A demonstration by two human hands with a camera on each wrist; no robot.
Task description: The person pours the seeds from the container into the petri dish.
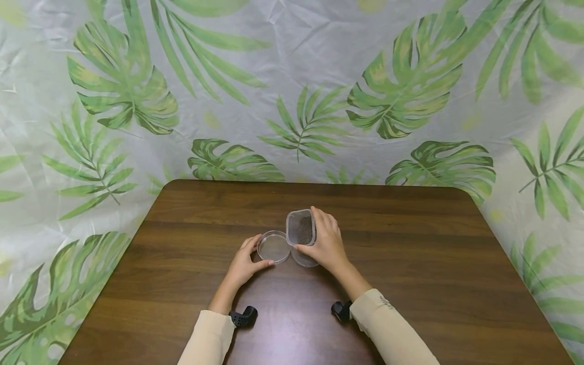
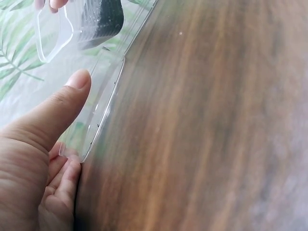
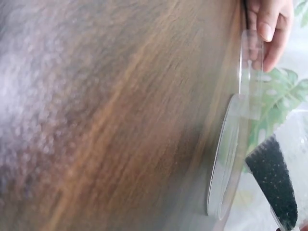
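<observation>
My left hand (image 1: 242,262) holds a clear round petri dish (image 1: 275,232) on the table, fingertips at its left side and thumb by the near rim. Beside it on the right lies a second clear round dish or lid (image 1: 304,261), partly hidden under my right hand (image 1: 329,244). That hand grips a clear, square plastic container (image 1: 294,229) by opposite sides, raised above the dishes and tilted. Dark, soil-like grains (image 3: 274,180) have slid to one side inside it. In the left wrist view the thumb (image 2: 62,108) extends along the petri dish's edge.
The dark brown wooden table (image 1: 182,284) has rounded far corners. Behind it hangs a pale cloth (image 1: 315,56) printed with green leaves. A black wrist camera (image 1: 244,317) sits on my left wrist, another (image 1: 341,311) on the right.
</observation>
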